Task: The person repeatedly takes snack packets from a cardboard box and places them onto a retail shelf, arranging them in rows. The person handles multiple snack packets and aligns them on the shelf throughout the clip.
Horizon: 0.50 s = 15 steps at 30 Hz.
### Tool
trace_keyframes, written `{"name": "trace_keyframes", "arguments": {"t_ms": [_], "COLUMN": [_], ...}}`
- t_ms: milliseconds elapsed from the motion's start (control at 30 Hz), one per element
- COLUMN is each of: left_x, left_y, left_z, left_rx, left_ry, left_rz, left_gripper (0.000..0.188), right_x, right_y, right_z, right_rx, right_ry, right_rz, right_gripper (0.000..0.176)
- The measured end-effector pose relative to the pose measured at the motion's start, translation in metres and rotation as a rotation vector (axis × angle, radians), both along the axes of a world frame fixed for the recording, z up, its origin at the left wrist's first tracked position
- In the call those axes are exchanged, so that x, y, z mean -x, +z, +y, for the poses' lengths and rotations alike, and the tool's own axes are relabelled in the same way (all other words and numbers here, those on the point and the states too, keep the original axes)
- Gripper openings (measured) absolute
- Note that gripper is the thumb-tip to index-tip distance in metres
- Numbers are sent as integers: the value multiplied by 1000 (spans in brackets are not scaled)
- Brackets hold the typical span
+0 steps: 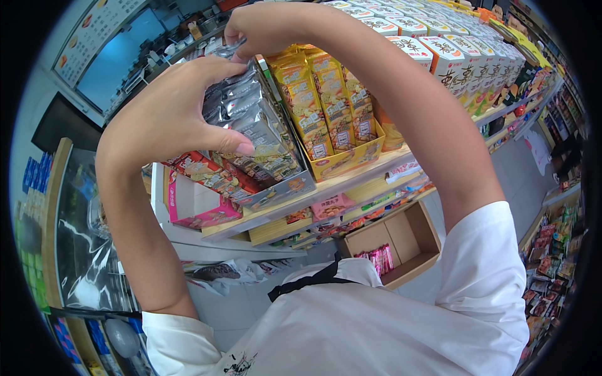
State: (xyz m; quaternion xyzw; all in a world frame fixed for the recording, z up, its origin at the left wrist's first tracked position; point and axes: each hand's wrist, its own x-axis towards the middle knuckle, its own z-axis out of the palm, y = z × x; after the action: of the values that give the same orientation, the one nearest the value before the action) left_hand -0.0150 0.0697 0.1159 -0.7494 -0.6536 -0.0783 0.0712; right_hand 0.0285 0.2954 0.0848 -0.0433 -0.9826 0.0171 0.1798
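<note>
My left hand (174, 108) lies over the left side of a row of silver snack packets (256, 120) in a grey display box (282, 190), its thumb spread across the front packets. At the back of the same row, my right hand (244, 35) has its fingertips on a packet top; whether they pinch it is unclear. Red snack packets (211, 176) lean at the left of the silver ones, beside a pink display box (204, 218). To the right stands a yellow display box (348, 160) of yellow snack packets (301, 103).
Stacked white cartons (451, 61) fill the shelf's right part. Lower shelves hold more packaged snacks (329, 207). On the floor sits an open cardboard box (414, 235) with pink packets (378, 258) inside. A clear-covered case (89, 244) stands at left, and snack racks (545, 286) at right.
</note>
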Motion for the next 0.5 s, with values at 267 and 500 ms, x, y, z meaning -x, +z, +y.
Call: {"name": "trace_keyframes", "arguments": {"t_ms": [267, 500], "left_x": [-17, -22], "left_y": [-3, -5], "left_z": [-2, -12], "left_rx": [-154, -69], "left_ry": [132, 49], "left_rz": [134, 127], "left_gripper": [85, 77], "right_x": [-29, -42], "right_y": [9, -4], "right_z": [-1, 16], "right_rx": [140, 163], "right_ry": [-41, 132], "right_rz": [-166, 156], "right_gripper": [33, 30]}}
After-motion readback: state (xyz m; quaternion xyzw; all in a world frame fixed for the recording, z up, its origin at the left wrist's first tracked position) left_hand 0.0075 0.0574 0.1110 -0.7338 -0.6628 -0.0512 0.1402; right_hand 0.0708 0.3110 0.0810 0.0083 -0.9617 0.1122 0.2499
